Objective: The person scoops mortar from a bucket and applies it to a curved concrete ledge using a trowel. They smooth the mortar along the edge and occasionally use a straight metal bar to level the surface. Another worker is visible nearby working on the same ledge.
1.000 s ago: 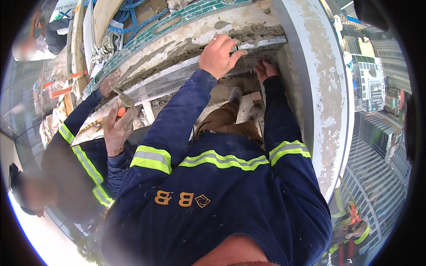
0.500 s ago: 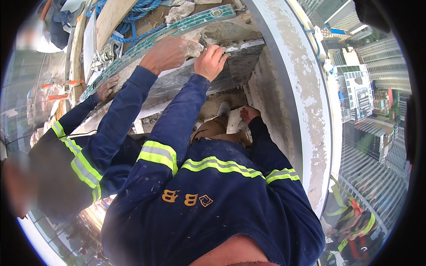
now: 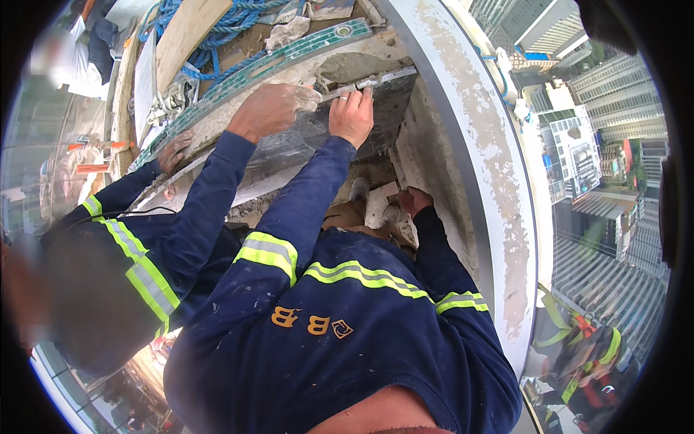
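Observation:
A grey stone slab [image 3: 318, 134] stands on edge in front of me, beside a rough concrete ledge. My left hand [image 3: 352, 117] is curled over the slab's upper edge, close to a small pale piece [image 3: 367, 82] on that edge. Lower down, beside the concrete wall on the right, my right hand [image 3: 415, 201] has its fingers bent in; what they hold, if anything, is hard to see. A co-worker at my left has one dusty hand [image 3: 278, 110] above the slab near my left hand. The co-worker's other hand [image 3: 174, 150] rests at the slab's left end.
A long green spirit level [image 3: 289, 54] lies along the ledge. Behind it are blue rope [image 3: 213, 43], a wooden board [image 3: 191, 36] and rags [image 3: 288, 32]. A worn white-grey parapet frame [image 3: 499, 181] curves down my right side, with a deep drop to buildings beyond.
My left hand has shifted slightly right, its fingers now lying over the slab's edge. The co-worker's upper hand has drawn a little left, away from mine. My right hand has moved slightly lower.

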Motion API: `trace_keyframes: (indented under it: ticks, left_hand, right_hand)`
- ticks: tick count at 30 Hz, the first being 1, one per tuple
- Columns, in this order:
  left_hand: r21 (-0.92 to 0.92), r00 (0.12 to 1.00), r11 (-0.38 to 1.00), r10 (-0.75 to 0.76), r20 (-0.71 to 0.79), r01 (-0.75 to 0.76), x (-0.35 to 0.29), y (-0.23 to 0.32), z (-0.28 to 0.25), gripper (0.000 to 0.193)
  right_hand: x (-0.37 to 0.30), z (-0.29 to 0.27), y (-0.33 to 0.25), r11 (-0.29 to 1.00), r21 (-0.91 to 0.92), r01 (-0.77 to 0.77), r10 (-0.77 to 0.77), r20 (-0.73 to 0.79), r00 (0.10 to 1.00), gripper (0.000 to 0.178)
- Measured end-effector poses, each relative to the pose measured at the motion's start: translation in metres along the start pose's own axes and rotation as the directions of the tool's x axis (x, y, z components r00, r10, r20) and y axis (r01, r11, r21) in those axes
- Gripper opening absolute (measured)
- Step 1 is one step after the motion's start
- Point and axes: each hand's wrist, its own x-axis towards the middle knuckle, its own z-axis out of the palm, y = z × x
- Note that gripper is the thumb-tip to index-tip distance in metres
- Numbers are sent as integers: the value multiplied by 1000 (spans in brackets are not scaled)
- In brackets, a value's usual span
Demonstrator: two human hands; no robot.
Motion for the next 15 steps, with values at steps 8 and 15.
trace_keyframes:
  ticks: [8,15]
  left_hand:
    - [57,982,998,6,189,-17,-7,6,-10,47]
    - [77,959,997,-35,280,13,-12,5,-13,56]
  right_hand:
    - [8,-7,4,999,-43,-10,11,38,999,17]
    - [-3,-1,-1,993,-118,29,-32,-22,999,19]
